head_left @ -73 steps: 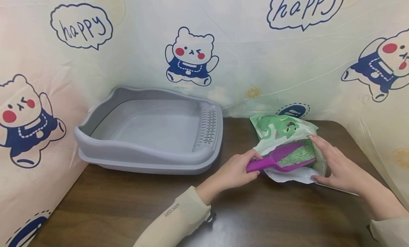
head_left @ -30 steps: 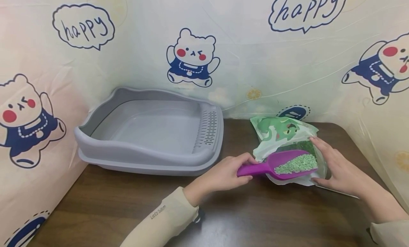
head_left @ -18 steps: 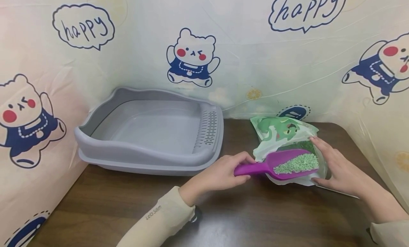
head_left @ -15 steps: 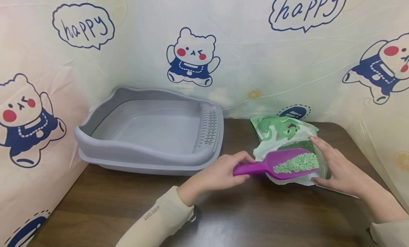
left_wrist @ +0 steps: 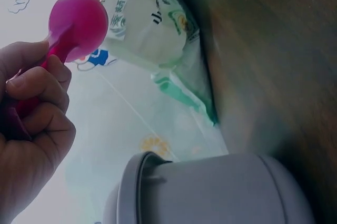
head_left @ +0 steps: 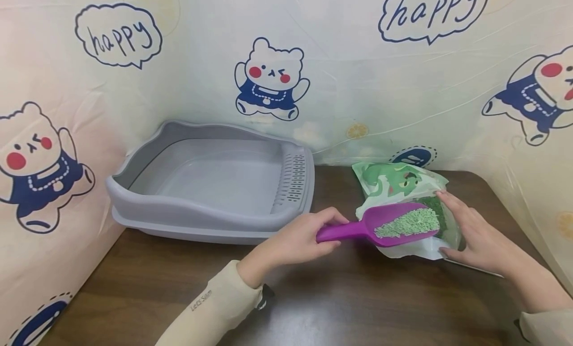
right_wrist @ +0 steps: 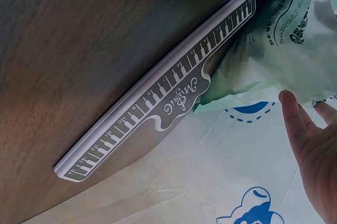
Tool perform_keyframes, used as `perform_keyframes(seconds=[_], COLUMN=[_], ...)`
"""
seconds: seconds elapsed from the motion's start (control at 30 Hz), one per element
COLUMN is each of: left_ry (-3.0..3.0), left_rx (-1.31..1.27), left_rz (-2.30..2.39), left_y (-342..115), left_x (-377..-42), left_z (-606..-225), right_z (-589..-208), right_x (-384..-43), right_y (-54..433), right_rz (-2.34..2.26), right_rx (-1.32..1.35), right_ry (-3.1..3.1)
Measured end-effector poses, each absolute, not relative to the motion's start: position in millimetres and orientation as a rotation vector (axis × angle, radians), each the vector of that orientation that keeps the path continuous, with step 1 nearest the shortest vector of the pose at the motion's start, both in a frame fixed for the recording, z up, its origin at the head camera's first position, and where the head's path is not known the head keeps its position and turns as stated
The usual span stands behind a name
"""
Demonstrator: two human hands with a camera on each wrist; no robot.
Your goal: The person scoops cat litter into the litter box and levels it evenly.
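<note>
My left hand point(head_left: 300, 239) grips the handle of a purple scoop point(head_left: 371, 226). Pale green pellets of cat litter point(head_left: 409, 222) fill the front of its bowl, which overlaps the bag's mouth in the head view. In the left wrist view, the fingers curl round the handle and the scoop's underside point(left_wrist: 79, 21) shows. A green and white cat litter bag point(head_left: 394, 179) lies on the table, its mouth towards me and litter visible inside. My right hand point(head_left: 481, 236) holds the bag's right side, thumb low and fingers higher, spanning the mouth.
A grey litter box point(head_left: 210, 224) with high curved sides and a slotted right end stands left of the bag on the brown wooden table point(head_left: 313, 296). Beside the bag lies a ruler point(right_wrist: 158, 89) with a piano-key print. Printed cloth point(head_left: 331, 62) hangs behind and on both sides.
The scoop has come out of the bag's mouth with litter in it, first back towards me, then slightly up and left. The right hand has stayed at the bag.
</note>
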State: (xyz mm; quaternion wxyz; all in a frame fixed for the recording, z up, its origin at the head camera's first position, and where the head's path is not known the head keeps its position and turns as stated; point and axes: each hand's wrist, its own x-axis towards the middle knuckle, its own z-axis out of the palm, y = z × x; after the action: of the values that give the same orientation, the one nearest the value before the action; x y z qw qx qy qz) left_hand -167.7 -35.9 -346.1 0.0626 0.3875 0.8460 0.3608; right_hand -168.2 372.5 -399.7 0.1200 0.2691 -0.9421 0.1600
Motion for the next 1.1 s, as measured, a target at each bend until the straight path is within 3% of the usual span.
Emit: perform_keyframes(seconds=[1.1], left_ry=[2.711], left_rx=[0.984], left_rz=[1.271], left_y=[-102], left_x=[-174], left_z=[-330], right_z=[-400], right_x=[-169], right_y=[373], right_rz=[0.414], right_rx=[0.847], right_ry=[-2.681])
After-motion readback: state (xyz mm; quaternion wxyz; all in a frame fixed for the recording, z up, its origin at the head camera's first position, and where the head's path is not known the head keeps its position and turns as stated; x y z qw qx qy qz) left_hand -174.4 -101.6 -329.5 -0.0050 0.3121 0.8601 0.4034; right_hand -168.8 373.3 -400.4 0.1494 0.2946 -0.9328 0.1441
